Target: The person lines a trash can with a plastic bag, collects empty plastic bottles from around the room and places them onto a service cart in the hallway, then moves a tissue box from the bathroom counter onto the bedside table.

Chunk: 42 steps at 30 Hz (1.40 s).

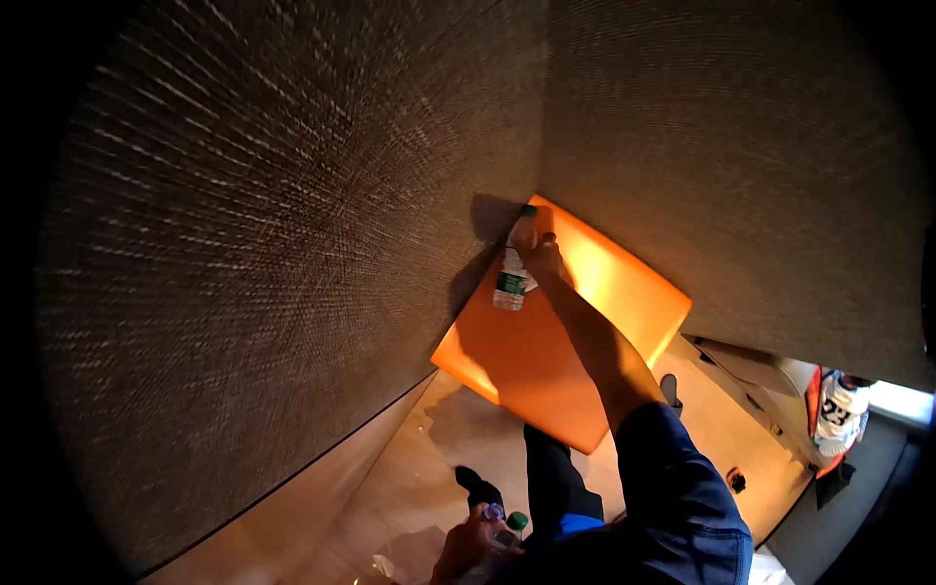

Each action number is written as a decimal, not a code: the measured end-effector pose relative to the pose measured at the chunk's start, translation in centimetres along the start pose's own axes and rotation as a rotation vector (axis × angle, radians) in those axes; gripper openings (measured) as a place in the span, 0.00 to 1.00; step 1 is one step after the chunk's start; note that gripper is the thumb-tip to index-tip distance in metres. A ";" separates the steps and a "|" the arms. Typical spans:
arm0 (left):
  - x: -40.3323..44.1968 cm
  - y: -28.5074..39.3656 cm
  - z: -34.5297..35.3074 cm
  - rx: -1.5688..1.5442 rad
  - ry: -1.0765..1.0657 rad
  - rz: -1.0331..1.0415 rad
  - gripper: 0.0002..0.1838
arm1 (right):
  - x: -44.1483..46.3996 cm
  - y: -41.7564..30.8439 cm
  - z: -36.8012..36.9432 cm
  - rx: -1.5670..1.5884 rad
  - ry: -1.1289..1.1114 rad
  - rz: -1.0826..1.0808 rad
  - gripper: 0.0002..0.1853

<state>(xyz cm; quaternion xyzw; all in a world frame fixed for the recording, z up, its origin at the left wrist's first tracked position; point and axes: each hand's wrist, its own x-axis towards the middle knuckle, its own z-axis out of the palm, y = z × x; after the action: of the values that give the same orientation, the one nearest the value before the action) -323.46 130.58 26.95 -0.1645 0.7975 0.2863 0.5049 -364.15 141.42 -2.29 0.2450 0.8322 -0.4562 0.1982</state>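
Note:
My right hand (542,255) reaches out over an orange square surface (526,361) and is closed round a clear plastic bottle (508,288). The bottle has a green cap and a green-and-white label. At the bottom of the view my left hand (468,546) holds another clear bottle with a green cap (517,522). A small purple thing (493,512) shows beside that cap; what it is cannot be made out.
Dark textured walls (292,244) meet in a corner behind the orange surface. Below lies a light floor (390,497) with a dark slipper (670,390). At the right, a white shirt marked 23 (838,414) is near a grey surface.

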 end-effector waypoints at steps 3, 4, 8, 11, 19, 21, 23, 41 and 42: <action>1.2 -5.2 1.8 0.102 -0.016 -0.030 0.49 | 0.6 -1.8 2.5 -0.386 0.082 0.002 0.46; 0.2 -5.4 0.7 0.059 -0.002 -0.042 0.49 | 0.8 -3.0 2.1 -0.282 -0.012 0.016 0.42; -2.3 -6.0 -1.0 0.019 0.087 -0.053 0.53 | -3.9 -1.4 0.8 0.322 -0.626 0.011 0.24; -4.5 -6.2 1.2 0.075 0.149 0.058 0.39 | -13.9 3.1 -2.2 0.771 -0.794 -0.164 0.22; -11.9 -8.3 5.0 -0.057 0.349 0.149 0.36 | -36.3 5.4 -9.5 0.718 -1.268 0.040 0.22; -14.7 -5.5 3.3 -0.148 0.405 0.201 0.35 | -40.0 -3.9 -14.3 0.431 -1.502 -0.215 0.25; -18.0 -1.9 -0.6 -0.164 0.410 0.176 0.34 | -44.0 -12.8 -19.0 0.215 -1.525 -0.306 0.23; -24.9 -13.1 6.7 -0.852 0.904 -0.326 0.24 | -69.5 -17.8 -2.4 -1.359 -2.337 -1.695 0.23; -25.4 -13.4 7.3 -0.867 0.929 -0.354 0.23 | -70.5 -17.6 -1.6 -1.395 -2.383 -1.702 0.22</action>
<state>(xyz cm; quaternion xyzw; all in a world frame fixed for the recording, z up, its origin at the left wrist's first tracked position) -299.82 123.95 43.53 -0.5880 0.7058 0.3935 0.0355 -318.12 118.61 49.17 0.8684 -0.1366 -0.0970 -0.4668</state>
